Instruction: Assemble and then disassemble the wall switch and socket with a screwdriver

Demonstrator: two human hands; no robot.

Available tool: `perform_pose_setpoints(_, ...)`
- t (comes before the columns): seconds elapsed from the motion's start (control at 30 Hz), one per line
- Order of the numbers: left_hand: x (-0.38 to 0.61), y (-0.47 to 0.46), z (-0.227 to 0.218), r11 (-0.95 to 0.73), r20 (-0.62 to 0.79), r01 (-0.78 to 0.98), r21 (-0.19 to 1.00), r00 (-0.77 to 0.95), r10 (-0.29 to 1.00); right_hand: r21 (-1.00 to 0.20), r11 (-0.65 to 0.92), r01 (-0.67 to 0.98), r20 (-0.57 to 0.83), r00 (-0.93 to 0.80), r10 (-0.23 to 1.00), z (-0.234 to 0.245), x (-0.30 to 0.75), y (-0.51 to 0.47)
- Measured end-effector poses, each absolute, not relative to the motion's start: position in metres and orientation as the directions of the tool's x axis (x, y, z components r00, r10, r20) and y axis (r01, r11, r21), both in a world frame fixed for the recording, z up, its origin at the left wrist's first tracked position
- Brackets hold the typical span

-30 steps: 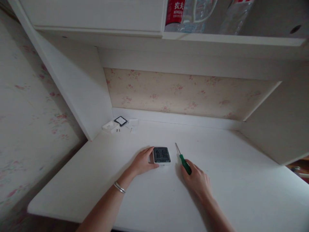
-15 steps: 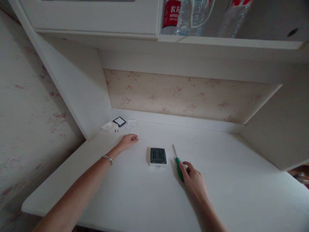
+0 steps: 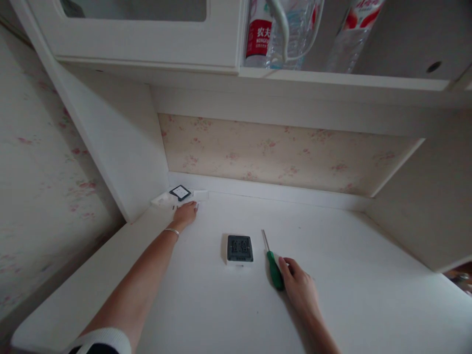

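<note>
My left hand (image 3: 186,213) is at the back left of the desk, fingers bent together beside small pale pieces. What its fingertips hold, if anything, is too small to make out. My right hand (image 3: 299,281) rests on the desk, loosely curled, a gap showing between thumb and fingers. Just left of it lies a screwdriver (image 3: 275,273) with a green handle, its metal shaft pointing away from me. A square switch or socket unit (image 3: 239,249), black on top with a white rim below, sits between the hands, touched by neither.
A black-edged square frame (image 3: 180,192), a clear plastic bag (image 3: 162,199) and a white piece (image 3: 201,194) lie in the back left corner. Two small dark screws (image 3: 174,207) are near my left hand. Overhead, a shelf (image 3: 342,82) holds bottles (image 3: 258,42) and a pale cable.
My left hand has moved left and farther back, up to the small pieces. My right hand has shifted slightly off the screwdriver's handle. The camera view has tilted up a little.
</note>
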State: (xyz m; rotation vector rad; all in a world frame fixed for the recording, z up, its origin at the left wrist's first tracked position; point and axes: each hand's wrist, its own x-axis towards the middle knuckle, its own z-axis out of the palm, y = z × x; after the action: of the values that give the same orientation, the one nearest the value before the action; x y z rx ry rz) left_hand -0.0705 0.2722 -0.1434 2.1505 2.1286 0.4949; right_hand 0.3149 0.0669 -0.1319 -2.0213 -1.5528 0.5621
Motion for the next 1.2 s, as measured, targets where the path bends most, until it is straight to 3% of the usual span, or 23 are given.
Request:
perform_pose_setpoints(0.13, -0.061, 0.262, -0.149, -0.053, 0.209, 0.961, 0.273, -0.006, 0.978, -0.607, -0.225, 0.762, -0.032, 0.259, 0.965, -0.129, 0.315, 0.066)
perform_pose_setpoints(0.4, -0.07, 0.268, -0.146, 0.105, 0.208, 0.94, 0.326, -0.179, 0.962, -0.581, -0.228, 0.782, -0.046, 0.248, 0.968, -0.131, 0.315, 0.067)
perform_pose_setpoints(0.67, -0.07, 0.275, -0.15, 0.129, 0.237, 0.872, 0.472, -0.267, 0.934, -0.609, -0.258, 0.75, -0.067, 0.275, 0.959, -0.136, 0.318, 0.069)
perform_pose_setpoints(0.9, -0.053, 0.244, -0.15, -0.004, 0.331, 0.771, 0.637, -0.269, 0.905, -0.662, -0.219, 0.717, -0.011, 0.283, 0.959, -0.143, 0.32, 0.07)
perform_pose_setpoints(0.97, -0.039, 0.222, -0.151, -0.129, 0.36, 0.613, 0.779, -0.269, 0.894, -0.69, -0.197, 0.696, 0.013, 0.284, 0.959, -0.145, 0.32, 0.069)
perform_pose_setpoints(1.03, -0.021, 0.195, -0.149, -0.175, 0.292, 0.387, 0.905, -0.267, 0.918, -0.731, -0.154, 0.664, 0.064, 0.292, 0.954, -0.148, 0.32, 0.067)
perform_pose_setpoints(1.1, -0.001, 0.166, -0.145, -0.124, 0.158, 0.161, 0.979, -0.219, 0.963, -0.775, -0.106, 0.623, 0.129, 0.32, 0.939, -0.149, 0.32, 0.064)
perform_pose_setpoints(1.2, 0.024, 0.131, -0.132, -0.017, 0.012, -0.06, 0.998, -0.085, 0.996, -0.852, -0.036, 0.523, 0.209, 0.402, 0.891, -0.148, 0.316, 0.062)
